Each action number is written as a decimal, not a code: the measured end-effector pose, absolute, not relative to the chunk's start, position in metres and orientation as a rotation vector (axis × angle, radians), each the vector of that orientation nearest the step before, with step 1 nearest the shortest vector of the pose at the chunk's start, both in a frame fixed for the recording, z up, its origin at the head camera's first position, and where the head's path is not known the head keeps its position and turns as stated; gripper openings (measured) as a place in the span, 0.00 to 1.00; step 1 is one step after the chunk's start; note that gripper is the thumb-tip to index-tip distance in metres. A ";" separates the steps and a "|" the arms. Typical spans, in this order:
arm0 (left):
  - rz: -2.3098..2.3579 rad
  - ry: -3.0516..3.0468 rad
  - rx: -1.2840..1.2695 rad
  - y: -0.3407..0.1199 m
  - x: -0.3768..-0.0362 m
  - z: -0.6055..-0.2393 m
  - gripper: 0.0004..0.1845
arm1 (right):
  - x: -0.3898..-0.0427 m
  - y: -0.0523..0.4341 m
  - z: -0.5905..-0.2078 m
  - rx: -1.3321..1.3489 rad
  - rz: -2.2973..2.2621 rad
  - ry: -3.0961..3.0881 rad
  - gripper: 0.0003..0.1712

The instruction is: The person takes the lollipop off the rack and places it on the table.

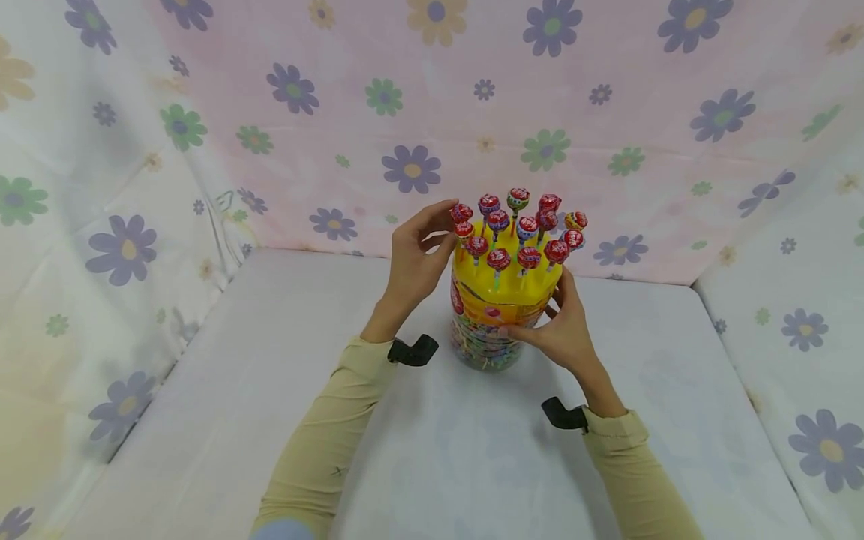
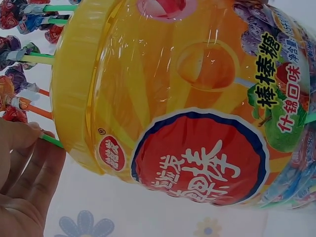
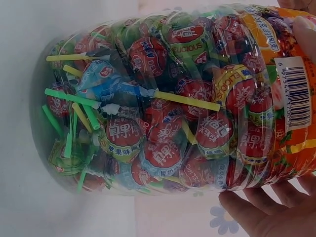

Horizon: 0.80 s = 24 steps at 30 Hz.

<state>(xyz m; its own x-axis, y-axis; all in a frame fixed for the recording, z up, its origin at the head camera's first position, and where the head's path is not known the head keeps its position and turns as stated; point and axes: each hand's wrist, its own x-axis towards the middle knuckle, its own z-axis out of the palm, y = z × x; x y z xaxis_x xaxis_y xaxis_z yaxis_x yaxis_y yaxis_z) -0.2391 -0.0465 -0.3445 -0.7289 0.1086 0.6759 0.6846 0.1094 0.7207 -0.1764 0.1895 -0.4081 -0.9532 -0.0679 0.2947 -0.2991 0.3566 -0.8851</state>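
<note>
At the middle of the white table (image 1: 270,420), against the flowered backdrop (image 1: 607,112), stands a clear lollipop jar (image 1: 489,341), upright, long axis vertical, capped by a yellow lid (image 1: 506,289) studded with upright lollipops (image 1: 518,232). Right hand (image 1: 563,330) wrapped round the jar's right flank just under the lid, fingers curled on the orange label, thumb toward the front; clamped there as a steadying hold. Left hand (image 1: 412,259) raised at the lid's left edge, fingers loosely curved and partly spread toward the nearest lollipop (image 1: 462,214) on the lid's left rim. From the left wrist view, fingertips (image 2: 29,133) touching a green stick (image 2: 52,141) where it enters the lid's rim; whether thumb and finger close fully round that stick cannot be told.

Key relation: leftmost stick lies directly at the left hand's fingertips, axis vertical and parallel to the jar, head above, base seated in the lid. Left hand clearly the nearer of the 2; right hand sits lower, on the far side, occupied with the jar body. Judged from this, any lift of that stick would run straight up along its own axis, away from the lid, with the right hand's hold countering the pull. From the right wrist view, jar packed with wrapped lollipops, fingers (image 3: 261,217) beneath the wall.
</note>
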 end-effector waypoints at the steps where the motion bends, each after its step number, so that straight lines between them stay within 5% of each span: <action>1: -1.658 -1.931 -0.766 -0.046 -0.239 -0.344 0.20 | -0.179 0.191 -0.412 0.331 1.638 -2.407 0.62; 24: -1.767 -1.776 -0.677 -0.054 -0.247 -0.332 0.19 | -0.184 0.193 -0.417 0.299 1.666 -2.413 0.62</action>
<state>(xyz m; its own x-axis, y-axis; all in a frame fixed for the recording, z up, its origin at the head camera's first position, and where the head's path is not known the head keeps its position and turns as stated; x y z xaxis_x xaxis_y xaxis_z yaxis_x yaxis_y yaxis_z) -0.2466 -0.0535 -0.3316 -0.7282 -0.0226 0.6850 0.6849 0.0138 0.7285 -0.1839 0.1929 -0.4168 -0.9610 -0.0555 0.2710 -0.2731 0.3465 -0.8974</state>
